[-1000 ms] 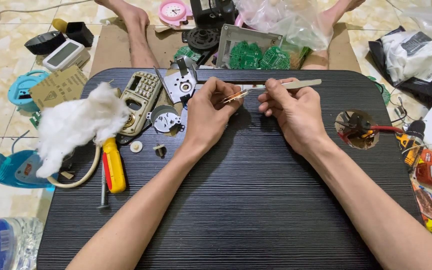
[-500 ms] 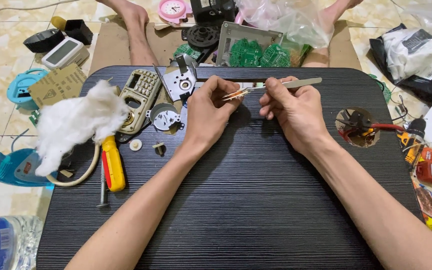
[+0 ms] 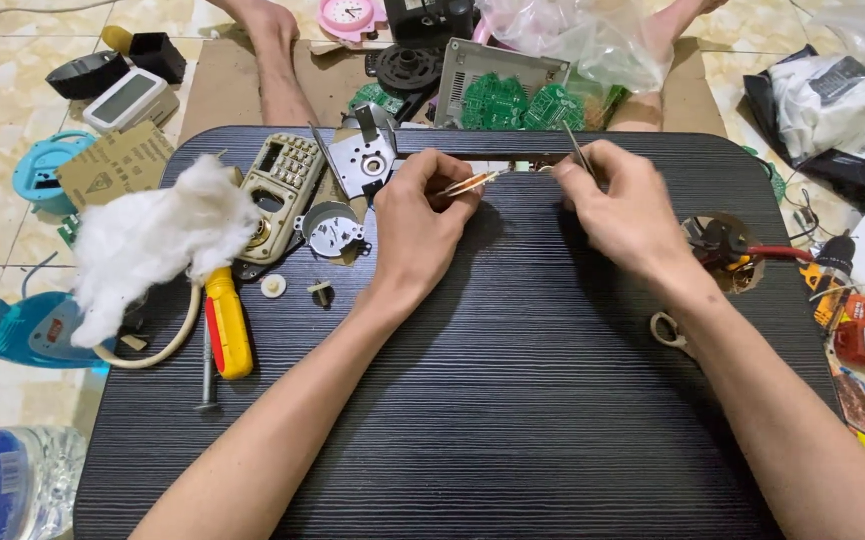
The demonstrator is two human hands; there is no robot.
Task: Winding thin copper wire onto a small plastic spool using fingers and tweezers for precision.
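At the far left, a blue plastic bottle [image 3: 8, 325] lies on the tiled floor. A fluffy lump of white cotton wool [image 3: 158, 240] sits on the left edge of the black ribbed table [image 3: 473, 420]. Just right of it lies a screwdriver with a yellow and red handle [image 3: 227, 322], with its metal tip pointing toward the person. Above that is a beige plastic keypad panel [image 3: 283, 185], and beside it a small round silver motor [image 3: 333, 228] and a flat silver metal plate with a hole [image 3: 365, 160].

Next comes the left hand [image 3: 415, 228]. Its fingers are curled shut on a thin copper-coloured strip [image 3: 471, 183], pinched between thumb and fingertips. The strip points right, toward a long dark narrow part [image 3: 498, 163] lying across the back of the table. The strip's tip is right at a small pale piece on that part.

The right hand [image 3: 625, 205] is just beside it, a small gap away. It is closed around a pair of thin silver tweezers [image 3: 579, 152], which stick up and away from the person. I cannot tell if the tweezer tips are gripping anything.

Behind the hands are green circuit boards [image 3: 523, 105] and a clear plastic bag [image 3: 573, 35]. To the right, red-handled pliers [image 3: 753, 252] rest over a round hole in the table. Small scissors [image 3: 669, 330] peek out near the right wrist.
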